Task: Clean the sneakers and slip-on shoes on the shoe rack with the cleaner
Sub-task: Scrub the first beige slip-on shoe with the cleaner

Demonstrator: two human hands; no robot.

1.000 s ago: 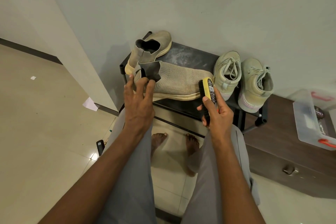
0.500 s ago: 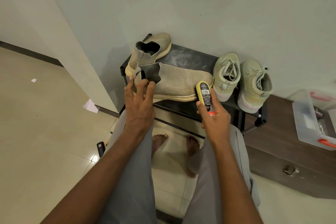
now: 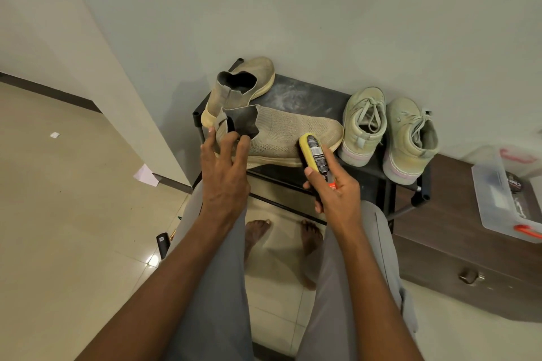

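Note:
A beige knit slip-on shoe (image 3: 287,133) lies sideways along the front of the black shoe rack (image 3: 305,95), toe to the right. My left hand (image 3: 224,167) touches its heel and dark collar with spread, nearly straight fingers. My right hand (image 3: 334,190) grips the yellow and black cleaner applicator (image 3: 313,155), whose yellow head rests against the shoe's side near the toe. The second slip-on (image 3: 243,88) stands behind at the rack's left. Two pale green lace-up sneakers (image 3: 363,123) (image 3: 410,138) sit at the rack's right end.
A dark wooden drawer unit (image 3: 457,243) stands right of the rack, with a clear plastic box (image 3: 504,190) on top. The wall is directly behind the rack. My bare feet (image 3: 258,231) are on the tiled floor below. A small dark object (image 3: 162,243) lies on the floor at left.
My right hand has shifted the cleaner left and slightly down along the slip-on's side, turning its label toward me. My left hand has stayed on the heel.

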